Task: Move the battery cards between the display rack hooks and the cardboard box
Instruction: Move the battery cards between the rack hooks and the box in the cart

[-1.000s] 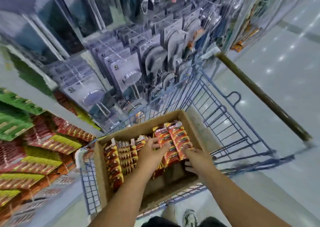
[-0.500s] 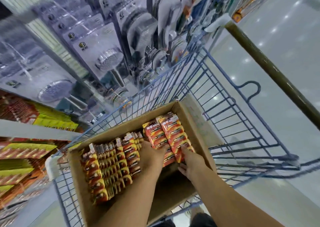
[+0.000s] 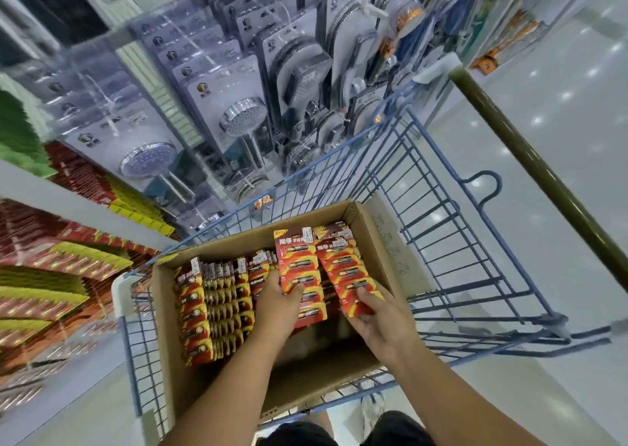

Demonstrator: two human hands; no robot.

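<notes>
Left hand [image 3: 277,304] curled round the lower edge of one stack of battery cards [image 3: 300,275], thumb laid on the top card. Right hand [image 3: 377,316] pinching the near end of a second stack [image 3: 346,272] just beside the first, fingers wrapped under, thumb on top. Both stacks tilted up and fanned, far ends leaning toward the far wall of the cardboard box [image 3: 370,238]. More cards [image 3: 210,309] packed upright in rows along the left half of the box. Box seated in a blue wire trolley [image 3: 475,275], with the battery rack [image 3: 51,275] off to the left and shower heads [image 3: 243,116] hanging beyond.

Likely trouble: loose, glossy cards held only at one end, so the fanned stack could slide apart and spill into the bare near part of the box. Lifting both stacks together risks snagging one on the other. Could also catch the upright rows and tip them. Hang-holes misaligned after a slip would make hooking slower.
</notes>
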